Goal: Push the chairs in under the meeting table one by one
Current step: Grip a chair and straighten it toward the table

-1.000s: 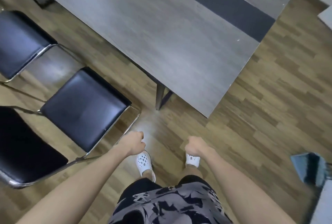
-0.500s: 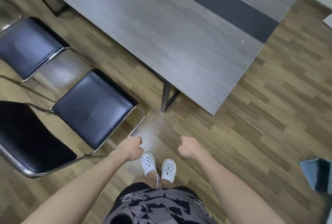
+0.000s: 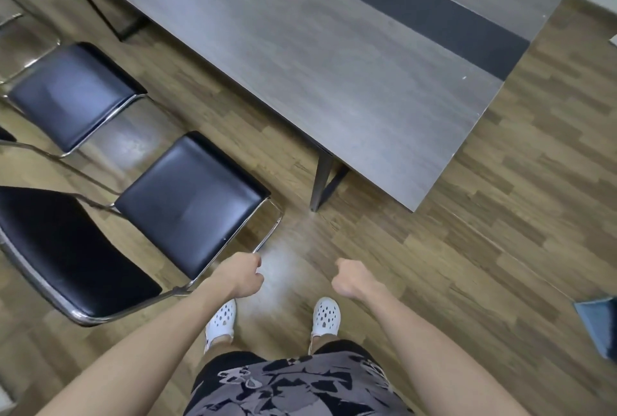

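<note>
Your nearest black-cushioned chrome-frame chair stands clear of the grey wood-grain meeting table, its backrest cut off at the left edge. Your left hand and right hand are loose fists holding nothing. Since a second ago your feet have spread apart.

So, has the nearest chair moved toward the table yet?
No. The nearest chair keeps the same gap to the table leg; only the view shifted.

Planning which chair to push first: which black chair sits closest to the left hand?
The near chair, whose chrome frame runs just by the left hand. The far chair stands farther up the table edge.
</note>
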`<state>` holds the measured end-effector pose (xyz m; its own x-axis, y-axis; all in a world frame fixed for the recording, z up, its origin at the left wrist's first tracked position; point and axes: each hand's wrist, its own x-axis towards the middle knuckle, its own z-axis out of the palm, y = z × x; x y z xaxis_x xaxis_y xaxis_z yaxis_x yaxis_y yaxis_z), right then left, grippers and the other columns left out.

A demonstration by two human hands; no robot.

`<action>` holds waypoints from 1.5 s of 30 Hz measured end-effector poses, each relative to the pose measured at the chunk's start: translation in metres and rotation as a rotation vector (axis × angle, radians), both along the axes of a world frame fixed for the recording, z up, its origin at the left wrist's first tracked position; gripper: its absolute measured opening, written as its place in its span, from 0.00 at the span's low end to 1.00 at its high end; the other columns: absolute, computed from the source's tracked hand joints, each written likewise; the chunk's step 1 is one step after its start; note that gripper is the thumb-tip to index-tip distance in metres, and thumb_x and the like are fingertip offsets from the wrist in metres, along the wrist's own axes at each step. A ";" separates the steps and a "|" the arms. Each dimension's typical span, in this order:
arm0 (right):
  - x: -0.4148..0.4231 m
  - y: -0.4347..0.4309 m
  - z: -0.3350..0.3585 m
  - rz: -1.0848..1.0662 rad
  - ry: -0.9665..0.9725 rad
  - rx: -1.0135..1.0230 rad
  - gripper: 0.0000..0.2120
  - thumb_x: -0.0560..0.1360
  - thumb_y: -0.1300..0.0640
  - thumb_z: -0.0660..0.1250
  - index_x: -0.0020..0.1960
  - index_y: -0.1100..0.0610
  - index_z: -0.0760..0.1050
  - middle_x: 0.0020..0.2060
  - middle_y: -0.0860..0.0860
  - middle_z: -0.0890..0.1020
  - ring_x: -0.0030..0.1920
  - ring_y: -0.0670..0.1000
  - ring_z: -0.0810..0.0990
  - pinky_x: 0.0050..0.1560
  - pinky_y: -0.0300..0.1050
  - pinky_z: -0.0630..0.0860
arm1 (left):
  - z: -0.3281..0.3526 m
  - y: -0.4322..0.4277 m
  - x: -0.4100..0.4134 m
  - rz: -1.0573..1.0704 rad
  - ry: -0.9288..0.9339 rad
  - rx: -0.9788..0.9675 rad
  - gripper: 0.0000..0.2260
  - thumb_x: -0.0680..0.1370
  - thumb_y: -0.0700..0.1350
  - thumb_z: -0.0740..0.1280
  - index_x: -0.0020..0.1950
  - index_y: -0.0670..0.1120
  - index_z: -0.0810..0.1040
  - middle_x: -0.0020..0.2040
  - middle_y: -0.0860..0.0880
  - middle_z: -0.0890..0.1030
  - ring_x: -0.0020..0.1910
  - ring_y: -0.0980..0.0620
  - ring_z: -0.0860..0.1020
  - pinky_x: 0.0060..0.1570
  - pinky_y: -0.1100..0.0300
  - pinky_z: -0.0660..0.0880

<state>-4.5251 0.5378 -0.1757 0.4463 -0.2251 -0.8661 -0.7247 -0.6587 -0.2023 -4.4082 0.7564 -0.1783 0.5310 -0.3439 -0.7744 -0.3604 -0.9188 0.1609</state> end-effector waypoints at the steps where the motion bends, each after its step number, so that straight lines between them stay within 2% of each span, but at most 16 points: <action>1: 0.002 0.006 0.000 -0.007 0.003 -0.003 0.30 0.71 0.64 0.53 0.74 0.58 0.64 0.69 0.60 0.71 0.66 0.61 0.73 0.64 0.51 0.72 | 0.000 0.005 0.004 -0.018 -0.002 0.001 0.17 0.76 0.47 0.59 0.64 0.47 0.73 0.62 0.47 0.78 0.58 0.46 0.77 0.52 0.57 0.75; 6: 0.020 0.053 -0.002 -0.054 0.014 -0.021 0.29 0.72 0.64 0.53 0.73 0.59 0.64 0.69 0.60 0.72 0.66 0.61 0.73 0.63 0.51 0.73 | -0.005 0.040 0.030 -0.091 -0.012 -0.046 0.16 0.76 0.46 0.58 0.62 0.47 0.74 0.60 0.47 0.78 0.54 0.46 0.76 0.45 0.58 0.70; 10: 0.041 0.107 0.001 -0.117 0.022 -0.040 0.27 0.73 0.63 0.53 0.72 0.60 0.65 0.67 0.60 0.73 0.65 0.60 0.73 0.61 0.50 0.74 | -0.007 0.079 0.056 -0.172 -0.029 -0.092 0.15 0.77 0.46 0.58 0.63 0.47 0.74 0.62 0.47 0.77 0.57 0.45 0.76 0.50 0.57 0.73; 14: 0.059 0.164 0.003 -0.179 0.016 -0.055 0.23 0.72 0.63 0.55 0.67 0.60 0.69 0.65 0.61 0.75 0.64 0.61 0.74 0.60 0.47 0.74 | -0.004 0.114 0.077 -0.239 -0.007 -0.115 0.15 0.77 0.45 0.59 0.63 0.45 0.74 0.62 0.44 0.78 0.58 0.43 0.76 0.51 0.57 0.72; 16: 0.068 0.188 0.004 -0.218 0.015 -0.041 0.26 0.72 0.62 0.55 0.69 0.59 0.68 0.66 0.60 0.75 0.65 0.61 0.74 0.62 0.48 0.74 | -0.003 0.130 0.087 -0.261 0.019 -0.117 0.17 0.76 0.46 0.60 0.64 0.45 0.73 0.61 0.43 0.78 0.58 0.43 0.76 0.53 0.57 0.74; 21: 0.079 0.237 0.005 -0.274 -0.027 -0.054 0.22 0.76 0.56 0.56 0.69 0.60 0.68 0.65 0.63 0.75 0.65 0.63 0.74 0.62 0.50 0.73 | -0.005 0.165 0.106 -0.318 0.027 -0.132 0.12 0.75 0.49 0.62 0.55 0.46 0.75 0.55 0.44 0.80 0.53 0.43 0.78 0.50 0.55 0.76; 24: 0.079 0.253 0.005 -0.291 -0.032 -0.067 0.22 0.77 0.56 0.56 0.69 0.61 0.68 0.65 0.63 0.75 0.64 0.63 0.74 0.62 0.51 0.73 | -0.007 0.176 0.113 -0.330 0.020 -0.135 0.15 0.75 0.49 0.63 0.60 0.45 0.75 0.57 0.44 0.80 0.56 0.43 0.77 0.54 0.54 0.76; 28: 0.073 0.268 0.004 -0.299 -0.035 -0.074 0.21 0.78 0.55 0.57 0.68 0.61 0.68 0.64 0.62 0.76 0.63 0.62 0.75 0.62 0.50 0.74 | -0.007 0.194 0.120 -0.307 0.041 -0.115 0.16 0.74 0.49 0.64 0.60 0.45 0.76 0.58 0.43 0.81 0.58 0.42 0.78 0.56 0.55 0.75; 36: 0.059 0.287 -0.005 -0.272 -0.053 -0.044 0.15 0.76 0.61 0.58 0.60 0.63 0.74 0.59 0.61 0.79 0.57 0.61 0.79 0.48 0.44 0.73 | -0.001 0.226 0.116 -0.213 -0.030 -0.032 0.17 0.75 0.47 0.64 0.61 0.42 0.75 0.61 0.41 0.80 0.61 0.41 0.77 0.59 0.55 0.73; 42: 0.058 0.305 0.000 -0.231 -0.052 -0.001 0.15 0.78 0.59 0.57 0.61 0.64 0.74 0.59 0.61 0.78 0.58 0.61 0.78 0.52 0.46 0.74 | 0.002 0.236 0.107 -0.242 -0.037 -0.019 0.16 0.75 0.48 0.63 0.61 0.43 0.75 0.59 0.42 0.80 0.59 0.41 0.77 0.56 0.56 0.74; 45: 0.059 0.312 -0.002 -0.173 -0.052 -0.012 0.12 0.79 0.63 0.55 0.56 0.65 0.75 0.58 0.61 0.79 0.57 0.62 0.79 0.53 0.49 0.77 | 0.000 0.238 0.112 -0.250 -0.034 -0.025 0.15 0.76 0.48 0.63 0.59 0.43 0.75 0.59 0.43 0.80 0.59 0.42 0.77 0.55 0.57 0.74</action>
